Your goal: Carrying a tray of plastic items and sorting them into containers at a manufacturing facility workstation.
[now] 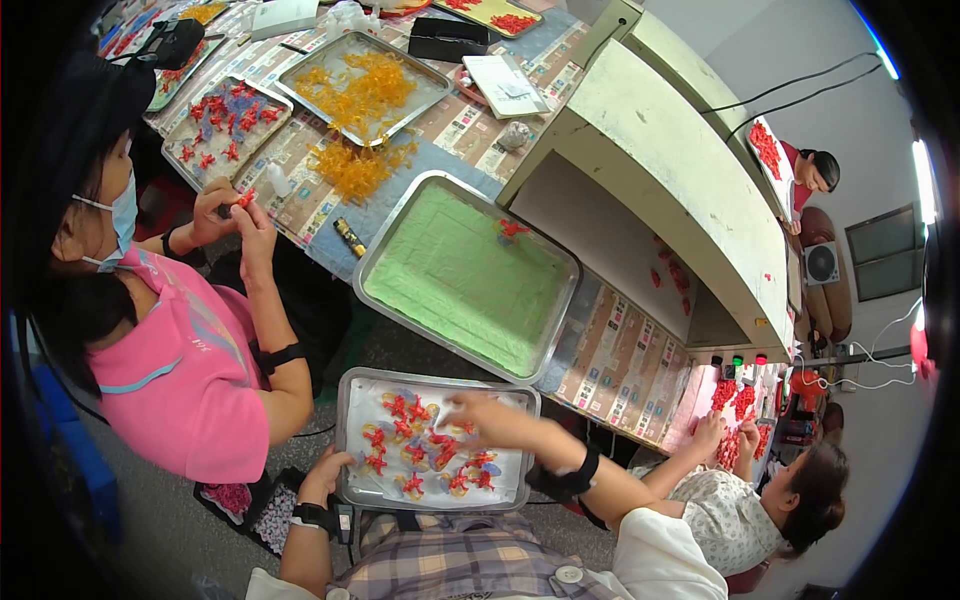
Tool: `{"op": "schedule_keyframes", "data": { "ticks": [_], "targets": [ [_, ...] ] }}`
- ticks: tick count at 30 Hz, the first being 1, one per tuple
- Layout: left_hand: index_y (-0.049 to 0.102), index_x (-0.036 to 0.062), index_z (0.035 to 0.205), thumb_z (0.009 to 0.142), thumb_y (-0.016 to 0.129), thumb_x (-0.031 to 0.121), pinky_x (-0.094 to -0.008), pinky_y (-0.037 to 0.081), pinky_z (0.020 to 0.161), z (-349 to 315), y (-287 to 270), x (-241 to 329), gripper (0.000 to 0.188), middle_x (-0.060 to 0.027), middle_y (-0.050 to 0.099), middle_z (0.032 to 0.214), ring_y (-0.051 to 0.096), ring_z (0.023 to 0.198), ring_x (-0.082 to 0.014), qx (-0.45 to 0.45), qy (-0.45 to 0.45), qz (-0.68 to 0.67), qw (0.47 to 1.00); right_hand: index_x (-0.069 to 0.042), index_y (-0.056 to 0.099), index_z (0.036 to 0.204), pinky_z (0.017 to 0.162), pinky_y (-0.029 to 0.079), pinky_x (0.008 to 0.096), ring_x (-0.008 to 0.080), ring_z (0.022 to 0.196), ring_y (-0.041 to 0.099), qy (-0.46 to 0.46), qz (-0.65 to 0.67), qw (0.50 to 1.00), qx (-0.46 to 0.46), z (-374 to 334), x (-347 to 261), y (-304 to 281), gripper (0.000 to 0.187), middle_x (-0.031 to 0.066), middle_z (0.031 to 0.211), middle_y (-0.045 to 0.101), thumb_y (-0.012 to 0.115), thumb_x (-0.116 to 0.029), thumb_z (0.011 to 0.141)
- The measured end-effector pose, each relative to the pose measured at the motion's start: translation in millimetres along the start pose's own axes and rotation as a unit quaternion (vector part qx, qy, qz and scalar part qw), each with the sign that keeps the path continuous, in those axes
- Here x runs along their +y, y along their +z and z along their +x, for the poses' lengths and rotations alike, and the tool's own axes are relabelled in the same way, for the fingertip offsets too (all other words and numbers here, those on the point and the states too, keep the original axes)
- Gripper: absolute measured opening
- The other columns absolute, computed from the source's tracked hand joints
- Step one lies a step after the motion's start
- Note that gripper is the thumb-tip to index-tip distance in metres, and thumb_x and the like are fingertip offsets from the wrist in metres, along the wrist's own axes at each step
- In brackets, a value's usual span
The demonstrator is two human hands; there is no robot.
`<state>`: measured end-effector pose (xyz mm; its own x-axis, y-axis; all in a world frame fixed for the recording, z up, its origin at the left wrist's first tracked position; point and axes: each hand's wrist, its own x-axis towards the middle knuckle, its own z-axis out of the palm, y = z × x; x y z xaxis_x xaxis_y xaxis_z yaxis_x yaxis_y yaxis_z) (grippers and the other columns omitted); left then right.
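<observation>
A metal tray (530, 465) lined with white rests in front of me, close to my body. Its left rim is held by my left hand (325, 473), thumb over the edge. On the liner lie several small red figures (408, 410) with clear yellow and bluish wing-like parts. Over the tray's right half hovers my right hand (492, 421), blurred by motion, its fingers pointing left just above the figures; whether it holds one cannot be made out. Beyond stands a larger green-lined tray (460, 270) with a single red winged piece (510, 229) near its far right corner.
A beige arched machine (650, 160) stands over the table at right, with red pieces inside. Yellow clear pieces (365, 90) fill a tray at the back. A co-worker in pink (190, 370) handles a red piece at left; another person (740, 505) works at right.
</observation>
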<state>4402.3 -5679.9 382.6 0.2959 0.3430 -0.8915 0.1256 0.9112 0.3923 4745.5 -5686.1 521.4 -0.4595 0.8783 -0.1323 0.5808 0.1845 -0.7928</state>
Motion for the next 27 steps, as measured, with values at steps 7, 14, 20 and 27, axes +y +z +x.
{"op": "schedule_keyframes", "data": {
  "ticks": [7, 14, 20, 27],
  "targets": [
    [0.045, -0.004, 0.113, 0.061, 0.055, 0.004, -0.0368, 0.048, 0.075, -12.2, 4.9, 4.4, 0.054, -0.0151, 0.057, 0.099, 0.057, 0.089, -0.0261, -0.011, -0.009, -0.01, 1.0, -0.01, 0.062, 0.088, 0.078, 0.044, 0.0392, 0.0314, 0.089, 0.054, 0.244, -0.16, 0.893, 0.343, 78.2, 93.0, -148.4, 0.015, 0.0127, 0.089, 0.058, 0.058, -0.013, 0.074],
    [0.043, -0.0031, 0.115, 0.06, 0.057, 0.005, -0.0361, 0.049, 0.073, -12.7, -14.2, -18.9, 0.057, -0.0158, 0.057, 0.097, 0.059, 0.085, -0.0265, 0.031, -0.004, -0.035, 0.999, -0.013, 0.059, 0.097, 0.084, 0.041, 0.0377, 0.0309, 0.099, 0.048, 0.299, -0.195, 0.872, 0.335, 95.1, 133.4, -150.1, 0.021, 0.0111, 0.101, 0.054, 0.055, -0.01, 0.076],
    [0.043, -0.0013, 0.116, 0.06, 0.056, 0.004, -0.036, 0.049, 0.073, -14.0, -19.6, -24.7, 0.058, -0.0144, 0.057, 0.099, 0.058, 0.089, -0.0262, -0.015, -0.004, -0.038, 0.999, -0.013, 0.058, 0.101, 0.086, 0.041, 0.0384, 0.0313, 0.102, 0.049, 0.341, -0.225, 0.854, 0.324, 83.1, 140.6, -159.0, 0.024, 0.0127, 0.106, 0.054, 0.054, -0.009, 0.077],
    [0.041, -0.0002, 0.119, 0.062, 0.056, 0.008, -0.0388, 0.049, 0.076, -17.3, -22.8, -27.8, 0.06, -0.0161, 0.056, 0.103, 0.057, 0.091, -0.0279, -0.018, 0.002, -0.044, 0.999, -0.01, 0.058, 0.103, 0.083, 0.043, 0.0408, 0.0355, 0.095, 0.054, 0.293, -0.238, 0.879, 0.29, 90.3, 141.2, -165.8, 0.028, 0.0187, 0.1, 0.057, 0.051, -0.006, 0.076]
  ]
}}
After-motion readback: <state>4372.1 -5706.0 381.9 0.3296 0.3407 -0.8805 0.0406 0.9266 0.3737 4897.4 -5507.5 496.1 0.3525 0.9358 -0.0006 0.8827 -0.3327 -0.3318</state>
